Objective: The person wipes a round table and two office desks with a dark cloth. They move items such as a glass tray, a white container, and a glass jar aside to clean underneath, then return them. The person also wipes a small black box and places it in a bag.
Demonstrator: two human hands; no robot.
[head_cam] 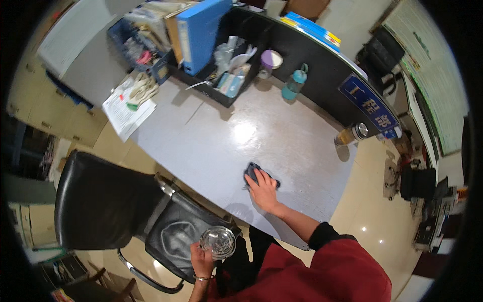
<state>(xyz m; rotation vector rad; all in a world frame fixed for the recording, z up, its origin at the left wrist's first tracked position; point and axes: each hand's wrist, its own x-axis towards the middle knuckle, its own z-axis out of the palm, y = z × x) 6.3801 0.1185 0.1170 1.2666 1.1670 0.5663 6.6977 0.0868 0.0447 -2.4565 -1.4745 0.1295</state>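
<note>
My right hand [264, 190] presses a dark cloth [253, 170] flat on the grey desk top [203, 151], near its front edge. Low in the view, my left hand [202, 258] grips the rim of a round clear glass dish, which looks like an ashtray [218, 242]. The dish is off the desk, above the seat of a black chair. A wet-looking sheen and a bright light reflection lie on the desk beyond the cloth. The underside of the cloth is hidden.
A black organizer box [211, 90] with a blue binder [200, 34], papers and gloves [143, 90] stand at the upper left. A teal bottle [294, 83], a purple-lidded jar [266, 62] and a tea flask [351, 134] line the black partition [320, 56]. A black chair [109, 200] is at the left.
</note>
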